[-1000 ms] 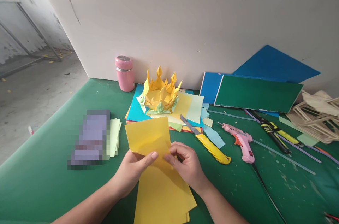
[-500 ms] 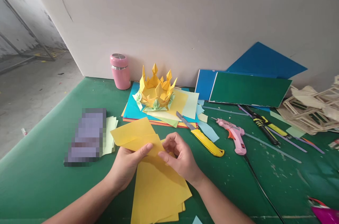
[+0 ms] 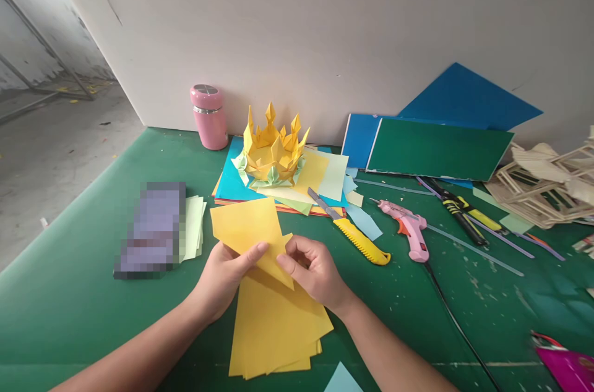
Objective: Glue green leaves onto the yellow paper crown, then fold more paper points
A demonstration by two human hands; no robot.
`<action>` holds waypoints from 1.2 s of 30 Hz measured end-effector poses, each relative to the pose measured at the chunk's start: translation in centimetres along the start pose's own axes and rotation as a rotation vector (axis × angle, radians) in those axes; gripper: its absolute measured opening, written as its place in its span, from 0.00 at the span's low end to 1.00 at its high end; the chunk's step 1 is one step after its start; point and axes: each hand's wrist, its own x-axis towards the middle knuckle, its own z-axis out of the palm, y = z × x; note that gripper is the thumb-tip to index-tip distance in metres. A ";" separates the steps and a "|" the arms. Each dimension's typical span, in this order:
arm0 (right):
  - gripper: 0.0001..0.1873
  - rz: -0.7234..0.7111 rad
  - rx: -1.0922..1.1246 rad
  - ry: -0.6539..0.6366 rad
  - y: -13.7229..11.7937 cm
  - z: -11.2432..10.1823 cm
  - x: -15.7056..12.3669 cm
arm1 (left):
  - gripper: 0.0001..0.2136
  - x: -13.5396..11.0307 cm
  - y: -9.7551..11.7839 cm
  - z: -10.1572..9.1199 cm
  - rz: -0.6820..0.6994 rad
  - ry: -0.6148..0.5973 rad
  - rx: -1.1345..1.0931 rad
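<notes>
A pale wall (image 3: 288, 27) fills the top of the frame, and below it a green table (image 3: 78, 311) spreads across the middle and bottom. At the right of the frame, a green board (image 3: 439, 148) leans against the wall, with a blue board (image 3: 468, 95) behind it and a wooden model (image 3: 533, 160) at the edge. In the centre, a stack of coloured paper (image 3: 227, 178) bears a yellow paper crown (image 3: 273, 154) with pale green pieces around its base. A pile of yellow paper (image 3: 278, 336) lies at bottom centre. Above that pile, just below the centre of the frame, both hands hold a yellow sheet (image 3: 245, 225) tilted up. The left hand (image 3: 220, 284) clamps its lower left part, thumb on top and the other fingers hidden beneath; the right hand (image 3: 320, 271) pinches its right edge between thumb and forefinger, the remaining fingers curled. Left of centre lies a purplish thing (image 3: 158, 219), pixelated too heavily to name. A pink bottle (image 3: 208, 123) stands upright at upper left of centre. Right of the hands rest a pink glue gun (image 3: 411, 225) and a yellow knife (image 3: 359, 240), its grey blade overlapping the stack.
</notes>
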 end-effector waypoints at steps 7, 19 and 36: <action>0.20 -0.041 -0.062 -0.087 0.3 -0.3 -0.3 | 0.17 0.0 0.1 0.1 -0.003 0.008 0.016; 0.19 -0.136 -0.053 -0.018 -0.2 -0.4 -0.4 | 0.23 -0.2 -0.2 0.0 0.055 -0.022 0.121; 0.19 -0.098 -0.032 -0.303 -0.6 -1.0 0.1 | 0.07 -1.0 4.4 0.4 0.640 -0.270 1.258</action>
